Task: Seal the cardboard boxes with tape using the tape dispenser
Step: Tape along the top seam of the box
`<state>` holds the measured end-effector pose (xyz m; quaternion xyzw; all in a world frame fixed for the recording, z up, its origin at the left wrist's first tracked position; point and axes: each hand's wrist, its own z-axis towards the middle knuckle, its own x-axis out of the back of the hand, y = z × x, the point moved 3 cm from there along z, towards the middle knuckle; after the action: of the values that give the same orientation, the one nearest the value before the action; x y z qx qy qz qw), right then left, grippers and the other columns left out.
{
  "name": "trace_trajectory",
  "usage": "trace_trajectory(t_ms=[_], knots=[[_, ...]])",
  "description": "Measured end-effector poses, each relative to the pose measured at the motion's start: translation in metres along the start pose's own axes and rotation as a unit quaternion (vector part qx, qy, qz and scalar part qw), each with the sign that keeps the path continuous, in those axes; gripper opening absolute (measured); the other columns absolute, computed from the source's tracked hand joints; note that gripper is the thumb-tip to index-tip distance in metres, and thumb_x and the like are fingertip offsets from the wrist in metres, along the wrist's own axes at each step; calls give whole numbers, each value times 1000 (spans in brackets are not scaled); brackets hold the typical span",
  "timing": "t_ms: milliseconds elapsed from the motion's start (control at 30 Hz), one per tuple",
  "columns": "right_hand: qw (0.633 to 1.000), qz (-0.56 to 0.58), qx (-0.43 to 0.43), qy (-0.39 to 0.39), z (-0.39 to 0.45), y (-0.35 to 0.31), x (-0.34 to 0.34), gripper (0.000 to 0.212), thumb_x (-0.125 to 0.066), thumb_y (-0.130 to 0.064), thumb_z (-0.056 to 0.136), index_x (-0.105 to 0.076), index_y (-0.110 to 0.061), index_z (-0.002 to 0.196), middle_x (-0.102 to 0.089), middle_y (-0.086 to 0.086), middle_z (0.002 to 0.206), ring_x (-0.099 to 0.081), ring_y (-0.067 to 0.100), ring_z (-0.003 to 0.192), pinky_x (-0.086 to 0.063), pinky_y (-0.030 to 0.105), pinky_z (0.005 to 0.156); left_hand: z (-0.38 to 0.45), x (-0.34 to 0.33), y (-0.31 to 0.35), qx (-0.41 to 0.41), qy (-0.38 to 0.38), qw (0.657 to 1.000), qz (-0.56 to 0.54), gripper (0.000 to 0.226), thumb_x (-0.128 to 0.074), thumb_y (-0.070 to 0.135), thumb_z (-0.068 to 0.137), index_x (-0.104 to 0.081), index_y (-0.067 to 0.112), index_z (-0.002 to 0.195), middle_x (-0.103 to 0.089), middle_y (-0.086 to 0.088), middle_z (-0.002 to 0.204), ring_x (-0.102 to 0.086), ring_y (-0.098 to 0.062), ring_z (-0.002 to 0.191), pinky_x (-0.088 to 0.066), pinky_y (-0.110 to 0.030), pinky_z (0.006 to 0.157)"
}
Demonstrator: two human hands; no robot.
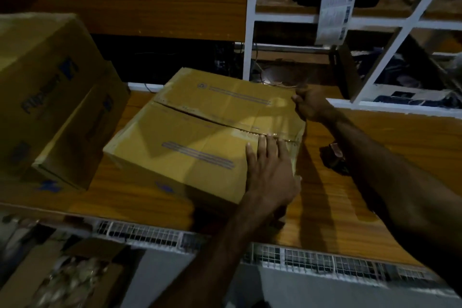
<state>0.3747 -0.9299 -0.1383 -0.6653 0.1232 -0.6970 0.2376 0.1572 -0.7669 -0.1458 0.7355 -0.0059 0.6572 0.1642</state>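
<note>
Nearest, the left hand [271, 172] lies flat, fingers straight, pressing tape [252, 132] onto the box [200, 137] at mid-tabletop. Its seam runs left to right, mostly untaped leftward. At the box's far right corner the right hand [308, 105] has a curled grip; on what, I cannot tell.

Dim room — wooden table [350, 207], white-framed shelving [252, 20] behind

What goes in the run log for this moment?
left hand: flat on box by seam | right hand: curled at far right corner, hold unclear | seam: short tape at right end | dispenser: not identifiable
</note>
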Motion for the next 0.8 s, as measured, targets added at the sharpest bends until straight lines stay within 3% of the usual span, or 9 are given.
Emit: trace_trajectory(t_ms=[67,200,333,433,600,700,800], knots=[[999,39,-11,7,-14,2,-1,37,-48,-27,109,-56,-11,76,-63,5,67,-64,25,65,-57,50,74,-6,-5,-3,-5,13,1000,-4,93,-48,58,99,-5,10,166,4,-19,174,8,-35,161,8,-63,126],[997,39,-71,3,-55,4,2,40,-44,-42,108,-63,-17,83,-70,11,78,-69,34,80,-56,46,86,-25,-7,-22,-57,-1,998,6,91,-44,61,100,-6,13,167,4,-14,175,8,-28,161,8,-58,127],[992,37,-110,54,-113,1,2,32,-41,-48,109,-61,-26,99,-66,5,88,-65,26,80,-53,42,77,-45,1,-52,-131,-15,991,34,90,-51,61,99,-10,18,167,1,-10,176,4,-23,162,3,-56,128],[986,14,-140,94,-153,-1,-8,39,-33,-63,103,-56,-31,98,-66,8,95,-66,31,84,-59,49,79,-60,9,-70,-187,-25,981,45,87,-55,59,98,-11,29,167,2,-5,176,3,-22,162,0,-58,128],[966,-19,-198,164,-208,-25,-26,39,-35,-57,102,-57,-24,101,-61,16,106,-62,37,93,-54,46,80,-81,13,-101,-237,-19,969,72,85,-59,53,100,-7,39,167,3,4,176,2,-20,162,-4,-58,129],[951,-37,-231,201,-243,-45,-34,46,-39,-53,104,-64,-16,116,-58,15,108,-60,39,102,-49,47,83,-90,12,-123,-256,-8,964,65,84,-61,40,102,-8,39,167,1,8,175,0,-19,162,-6,-61,128],[936,-56,-245,245,-271,-63,-47,49,-41,-57,103,-65,-14,109,-55,14,95,-60,40,91,-47,44,75,-96,15,-144,-255,5,966,48,86,-61,16,100,-12,41,166,-4,11,174,-4,-18,162,-6,-60,128]])
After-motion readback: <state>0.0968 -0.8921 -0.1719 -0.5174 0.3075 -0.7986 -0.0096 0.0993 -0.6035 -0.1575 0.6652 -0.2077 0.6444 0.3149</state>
